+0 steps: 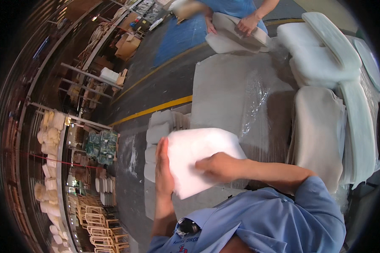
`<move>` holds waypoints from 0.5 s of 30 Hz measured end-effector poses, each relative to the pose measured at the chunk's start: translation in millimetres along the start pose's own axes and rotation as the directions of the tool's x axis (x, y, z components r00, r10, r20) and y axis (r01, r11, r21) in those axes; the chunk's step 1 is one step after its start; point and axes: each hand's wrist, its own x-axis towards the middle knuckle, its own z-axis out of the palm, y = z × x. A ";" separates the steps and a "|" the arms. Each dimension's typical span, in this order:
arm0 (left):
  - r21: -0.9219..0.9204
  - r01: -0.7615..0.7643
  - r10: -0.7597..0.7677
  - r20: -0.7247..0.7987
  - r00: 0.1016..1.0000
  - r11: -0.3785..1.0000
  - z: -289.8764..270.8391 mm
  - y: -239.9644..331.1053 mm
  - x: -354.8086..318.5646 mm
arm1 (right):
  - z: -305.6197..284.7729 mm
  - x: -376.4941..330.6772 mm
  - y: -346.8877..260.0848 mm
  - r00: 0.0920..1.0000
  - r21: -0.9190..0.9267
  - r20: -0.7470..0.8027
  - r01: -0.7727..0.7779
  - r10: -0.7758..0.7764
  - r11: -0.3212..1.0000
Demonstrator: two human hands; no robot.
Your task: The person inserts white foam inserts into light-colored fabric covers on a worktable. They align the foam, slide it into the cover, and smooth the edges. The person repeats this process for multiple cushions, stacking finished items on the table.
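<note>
A white seat-shaped foam pad (202,147) is tilted up in front of my body. My left hand (164,170) holds it by its left edge, fingers straight and together along the side. Over the pad's face is my right hand (221,166), its fingers curled in and touching the surface. Whether anything small is between those fingers is hidden. Below and beyond the pad lies a table covered in grey sheet (219,90), with clear plastic film (257,95) on it.
Stacked grey-white pads (316,130) and thick white cushions (316,59) line the right side. More pads (158,126) sit left of the table. Across it, a co-worker's hands (249,24) hold a greyish pad (236,33). Racks (88,122) and wooden chair frames (99,223) stand left.
</note>
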 end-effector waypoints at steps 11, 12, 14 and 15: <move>-0.513 -0.034 0.052 0.020 0.998 0.858 43.9 -3.2 12.9 | -39.6 -23.5 -7.2 0.829 0.332 -0.330 -0.345 0.451 0.878; -0.423 -0.063 0.072 0.006 0.997 0.904 53.7 7.9 16.8 | -37.1 -26.8 -6.8 0.813 0.322 -0.342 -0.369 0.471 0.872; -0.124 -0.163 0.161 -0.022 0.987 0.979 52.9 15.4 23.4 | -34.7 -29.4 -11.5 0.821 0.301 -0.328 -0.378 0.468 0.875; 0.016 -0.205 0.205 0.021 0.979 0.979 49.9 18.5 25.8 | -34.1 -30.7 -13.6 0.824 0.291 -0.321 -0.383 0.466 0.877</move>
